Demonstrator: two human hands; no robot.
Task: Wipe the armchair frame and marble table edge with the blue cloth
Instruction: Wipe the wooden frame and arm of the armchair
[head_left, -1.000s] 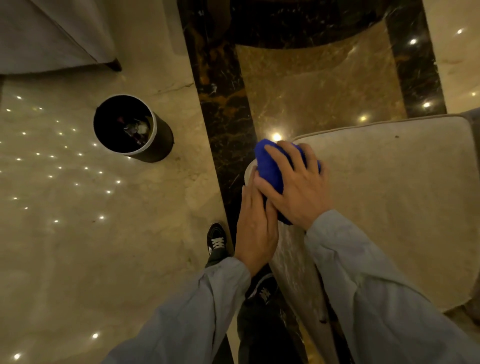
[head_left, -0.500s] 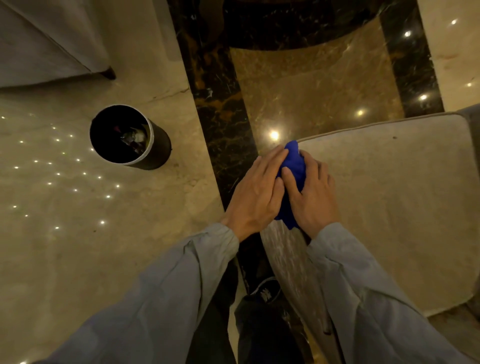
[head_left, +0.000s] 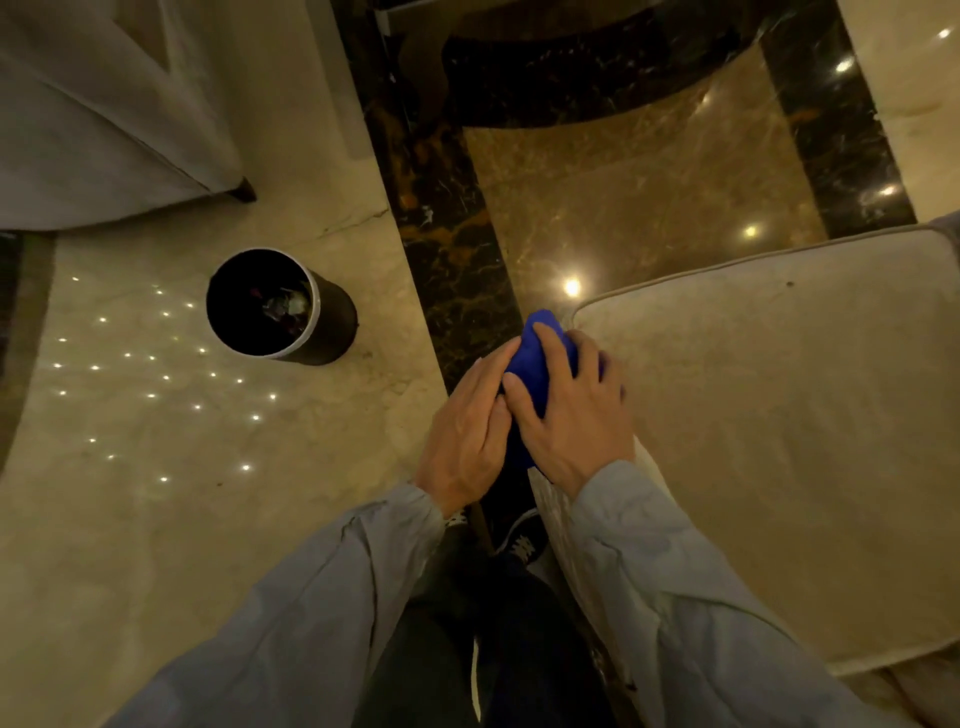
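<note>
Both hands are pressed together at the picture's middle; the right hand (head_left: 569, 415) grips the blue cloth (head_left: 535, 358) on the armchair (head_left: 779, 441) corner; the left hand (head_left: 467, 434) lies flat beside it; a black bin (head_left: 283, 306) stands at ten o'clock.

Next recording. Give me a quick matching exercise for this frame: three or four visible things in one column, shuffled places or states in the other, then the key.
Things:
1. blue cloth
2. waste bin
3. seat cushion
4. shoe

Places or states:
A. stands on the pale floor, left of the hands
B. fills the right side
C. bunched between both hands
D. below the hands, on the dark strip

Pairs: 1-C, 2-A, 3-B, 4-D
</note>
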